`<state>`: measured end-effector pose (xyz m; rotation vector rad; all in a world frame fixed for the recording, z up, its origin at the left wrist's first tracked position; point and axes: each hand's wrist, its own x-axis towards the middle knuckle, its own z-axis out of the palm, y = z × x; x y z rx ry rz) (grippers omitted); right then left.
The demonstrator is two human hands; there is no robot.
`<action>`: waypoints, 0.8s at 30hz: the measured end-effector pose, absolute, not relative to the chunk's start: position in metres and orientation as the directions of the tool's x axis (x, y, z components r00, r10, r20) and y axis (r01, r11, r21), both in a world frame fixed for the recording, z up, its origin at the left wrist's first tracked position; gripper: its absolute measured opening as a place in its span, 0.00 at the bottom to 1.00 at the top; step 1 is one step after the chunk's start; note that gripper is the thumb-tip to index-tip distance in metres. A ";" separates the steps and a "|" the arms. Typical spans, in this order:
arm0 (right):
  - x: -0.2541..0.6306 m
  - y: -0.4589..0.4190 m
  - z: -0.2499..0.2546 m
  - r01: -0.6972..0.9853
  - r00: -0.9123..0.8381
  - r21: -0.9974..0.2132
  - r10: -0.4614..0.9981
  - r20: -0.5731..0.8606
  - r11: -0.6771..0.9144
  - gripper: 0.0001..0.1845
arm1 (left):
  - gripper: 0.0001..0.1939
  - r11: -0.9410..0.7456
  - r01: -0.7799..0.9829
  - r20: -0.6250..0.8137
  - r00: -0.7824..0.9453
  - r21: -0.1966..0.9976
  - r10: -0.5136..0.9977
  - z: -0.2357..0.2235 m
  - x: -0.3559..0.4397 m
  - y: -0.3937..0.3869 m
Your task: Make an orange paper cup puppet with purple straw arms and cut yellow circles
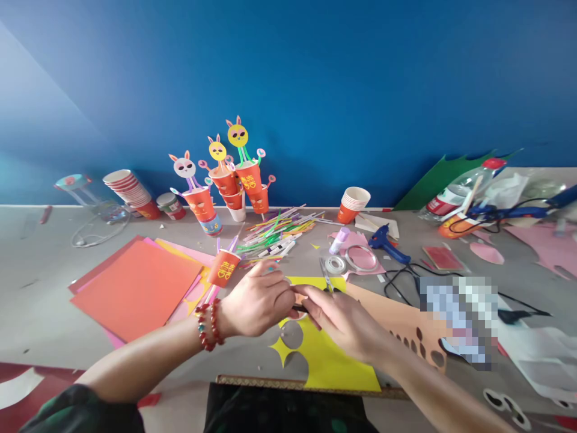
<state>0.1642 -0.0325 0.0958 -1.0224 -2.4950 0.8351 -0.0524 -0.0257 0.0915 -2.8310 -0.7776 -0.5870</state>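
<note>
My left hand (256, 300), with a red bead bracelet at the wrist, is curled closed just above a yellow paper sheet (331, 361) that has round holes cut out of it. My right hand (342, 319) meets it fingertip to fingertip, pinching a small dark piece I cannot make out between them. Scissors (327, 276) lie just beyond the fingers. An orange paper cup (223, 267) lies tilted to the left of my left hand.
Orange and pink paper sheets (137, 288) lie at left. Cup rabbits on straws (225, 180), stacked cups (354, 204), loose straws (274, 234), tape rolls (336, 264), a blue glue gun (385, 240) with black cable, a plastic bottle (455, 195) and a tan punched strip (406, 328) crowd the table.
</note>
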 end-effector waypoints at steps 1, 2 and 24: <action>0.167 -0.035 0.094 0.535 -0.701 -0.570 0.704 0.112 0.624 0.21 | 0.15 -0.858 0.514 0.405 0.786 -0.006 0.468 0.095 -0.055 -0.028; 0.173 -0.036 0.091 0.530 -0.709 -0.513 0.685 0.167 0.675 0.23 | 0.17 -0.856 0.516 0.408 0.775 0.034 0.483 0.098 -0.059 -0.030; 0.231 -0.021 0.044 0.020 -0.346 -0.990 0.929 -0.135 -0.136 0.15 | 0.16 -0.607 0.698 0.357 0.495 0.380 0.792 0.030 -0.063 0.043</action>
